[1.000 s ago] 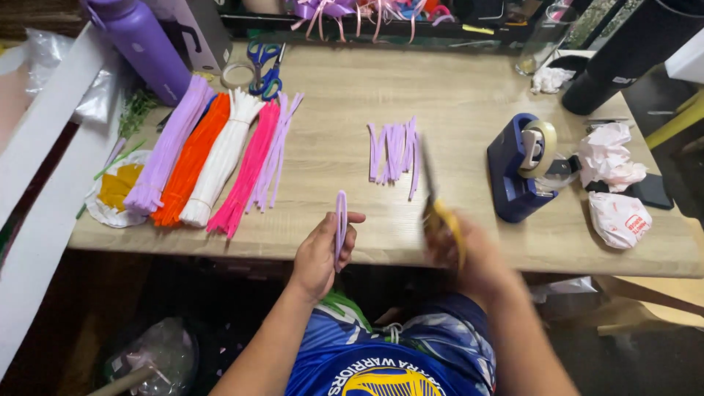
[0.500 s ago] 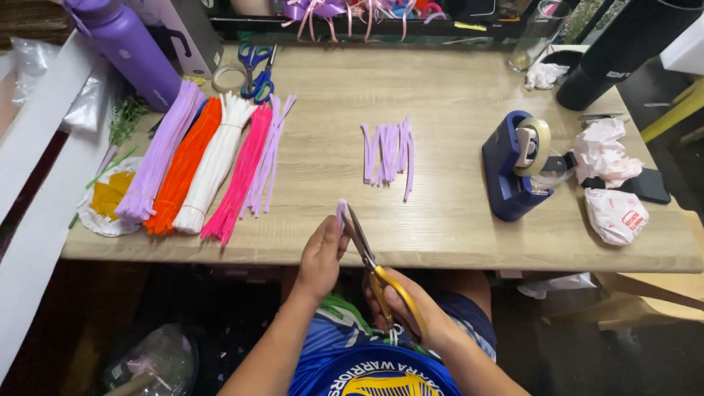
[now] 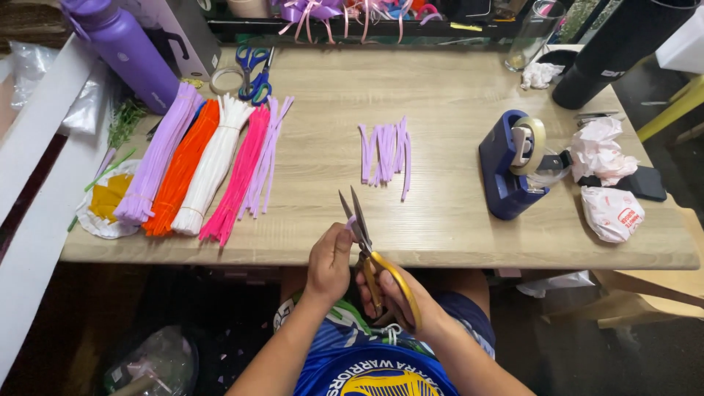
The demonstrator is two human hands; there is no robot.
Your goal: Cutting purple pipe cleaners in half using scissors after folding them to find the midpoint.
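Observation:
My left hand (image 3: 330,262) pinches a short lilac pipe cleaner (image 3: 351,221) at the table's near edge. My right hand (image 3: 396,297) grips yellow-handled scissors (image 3: 370,249) whose blades are spread around the lilac piece. Further out on the wooden table (image 3: 440,88) lies a small heap of cut lilac pieces (image 3: 386,150). To the left lie long bundles of pipe cleaners: lilac (image 3: 158,165), orange (image 3: 183,172), white (image 3: 213,165), pink (image 3: 238,172) and loose lilac ones (image 3: 268,154).
A blue tape dispenser (image 3: 513,165) stands right of centre, with crumpled white wrappers (image 3: 609,213) and a black phone (image 3: 645,183) beyond it. Blue-handled scissors (image 3: 253,70), a tape roll (image 3: 227,79) and a purple bottle (image 3: 132,51) sit at the back left. A black cylinder (image 3: 616,44) stands back right.
My right hand brought the scissors in from the right to the lilac piece in my left hand. The blades now straddle it, and the visible lilac piece looks shorter.

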